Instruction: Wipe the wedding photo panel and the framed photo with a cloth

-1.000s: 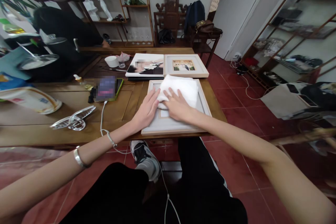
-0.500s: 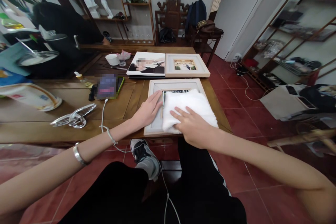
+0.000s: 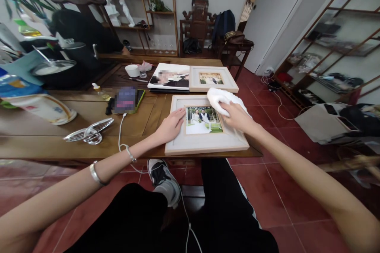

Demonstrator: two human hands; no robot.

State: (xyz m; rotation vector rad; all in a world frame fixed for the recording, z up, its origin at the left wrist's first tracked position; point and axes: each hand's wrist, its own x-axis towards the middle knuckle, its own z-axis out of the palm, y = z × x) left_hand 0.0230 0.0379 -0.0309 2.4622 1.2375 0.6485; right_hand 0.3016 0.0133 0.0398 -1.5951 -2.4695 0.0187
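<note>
A pale wooden picture frame (image 3: 194, 145) lies flat at the near edge of the table, with a photo (image 3: 203, 120) of two people in its middle. My left hand (image 3: 170, 125) rests flat on the frame's left side, fingers stretched out beside the photo. My right hand (image 3: 237, 116) grips a white fluffy cloth (image 3: 219, 97), bunched over the frame's upper right corner. The cloth hides that corner, and part of it hangs past the frame's right side.
Behind lie a second frame (image 3: 194, 77) and a photo album (image 3: 157, 82). To the left are a hair clip (image 3: 89, 131), a phone (image 3: 124, 99) with a white cable, a dropper bottle (image 3: 102, 93) and a white cup (image 3: 132, 70). A bowl (image 3: 53, 72) stands farther left.
My right hand has moved the cloth from over the photo up to the frame's upper right corner, uncovering the photo. My left hand stays on the frame's left side.
</note>
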